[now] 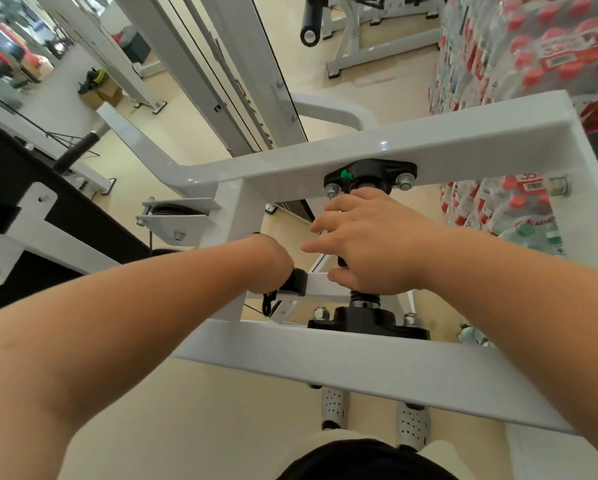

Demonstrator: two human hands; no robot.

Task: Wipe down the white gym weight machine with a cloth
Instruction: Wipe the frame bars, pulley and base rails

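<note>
The white weight machine (325, 362) fills the view from above, its two painted beams running across just above and just below a black upright shaft (365, 301). The shaft stands between a black bolted mount (370, 169) on the far beam and another mount (366, 322) on the near beam.

The right hand (370, 244) lies over the middle of the shaft, fingers loosely curled round it and pointing left. The left hand (273, 261) reaches in just left of the shaft, fingers bent down and mostly hidden, gripping a black piece (295, 282) at the end of a thin white crossbar. Whether that piece is a cloth cannot be told.

Further left of the shaft sits a pulley bracket (176, 216). Packs of bottled water (533, 46) are stacked to its right, and grey perforated shoes (334, 407) show below the near beam.
</note>
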